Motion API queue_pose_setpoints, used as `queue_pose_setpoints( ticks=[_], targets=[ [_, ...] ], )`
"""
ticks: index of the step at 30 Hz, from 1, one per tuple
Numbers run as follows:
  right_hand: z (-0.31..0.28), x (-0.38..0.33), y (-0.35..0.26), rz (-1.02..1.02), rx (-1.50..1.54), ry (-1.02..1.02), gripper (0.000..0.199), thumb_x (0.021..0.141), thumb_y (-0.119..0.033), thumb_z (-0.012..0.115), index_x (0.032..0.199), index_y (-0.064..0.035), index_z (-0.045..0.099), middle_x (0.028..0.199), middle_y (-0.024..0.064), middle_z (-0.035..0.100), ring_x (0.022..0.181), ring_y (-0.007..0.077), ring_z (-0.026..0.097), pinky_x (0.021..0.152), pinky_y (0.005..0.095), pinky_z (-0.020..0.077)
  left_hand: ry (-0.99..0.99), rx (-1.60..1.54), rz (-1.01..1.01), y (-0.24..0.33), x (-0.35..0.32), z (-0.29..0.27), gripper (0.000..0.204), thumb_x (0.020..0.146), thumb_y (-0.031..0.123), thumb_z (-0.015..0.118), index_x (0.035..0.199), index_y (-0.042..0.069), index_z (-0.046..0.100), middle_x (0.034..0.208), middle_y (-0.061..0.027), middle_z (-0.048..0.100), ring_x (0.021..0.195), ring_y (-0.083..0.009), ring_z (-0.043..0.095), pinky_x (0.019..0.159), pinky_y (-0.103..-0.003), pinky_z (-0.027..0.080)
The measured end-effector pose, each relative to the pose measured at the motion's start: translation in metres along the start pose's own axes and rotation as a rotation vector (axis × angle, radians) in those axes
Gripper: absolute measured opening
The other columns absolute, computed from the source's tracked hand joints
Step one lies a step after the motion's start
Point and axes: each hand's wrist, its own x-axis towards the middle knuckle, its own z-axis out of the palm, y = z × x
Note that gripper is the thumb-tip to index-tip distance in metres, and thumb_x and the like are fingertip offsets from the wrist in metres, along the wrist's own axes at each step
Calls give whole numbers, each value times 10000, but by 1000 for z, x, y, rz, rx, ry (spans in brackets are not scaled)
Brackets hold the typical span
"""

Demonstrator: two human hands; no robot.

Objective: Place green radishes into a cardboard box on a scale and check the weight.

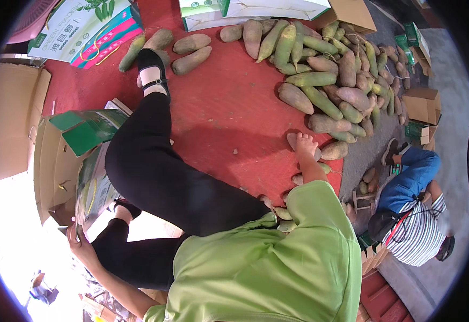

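My right hand (305, 146) reaches to the red mat and grips a dusty brownish radish (292, 140), whose ends show on both sides of the fingers. Just beyond it lies a big heap of radishes (347, 80), some green, some coated with brown soil. Down at the left, my left hand (80, 246) has its fingers closed on the lower edge of an upright printed carton (89, 188). The carton's green flaps (87, 131) stand spread at its upper end. What the carton holds is hidden from this side.
Brown cardboard boxes (12, 118) stand at the left edge. Printed gift boxes (92, 32) sit at the back, near several loose radishes (191, 51). My legs stretch across the red mat (224, 118). At the right, another person (414, 214) bends beside a small stool (364, 201).
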Motion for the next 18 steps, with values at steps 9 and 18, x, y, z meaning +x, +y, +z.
queue_pose_setpoints(
  ticks=[9,18],
  targets=[
    [-32,-17,-52,-131,112,-149,671,624,-256,807,1201,-105,502,1256,112,525,1214,284,475,919,480,455,9,-37,-27,-1,2,2,157,906,93,563,931,-60,588,837,-148,584,774,-266,570,735,-344,446],
    [-38,-16,-144,-52,1297,-507,831,573,-239,848,1285,-50,463,1146,126,601,1097,284,561,896,443,461,30,-64,33,-2,4,8,177,907,91,561,1012,-42,614,866,-131,605,788,-247,582,740,-335,453]
  ],
)
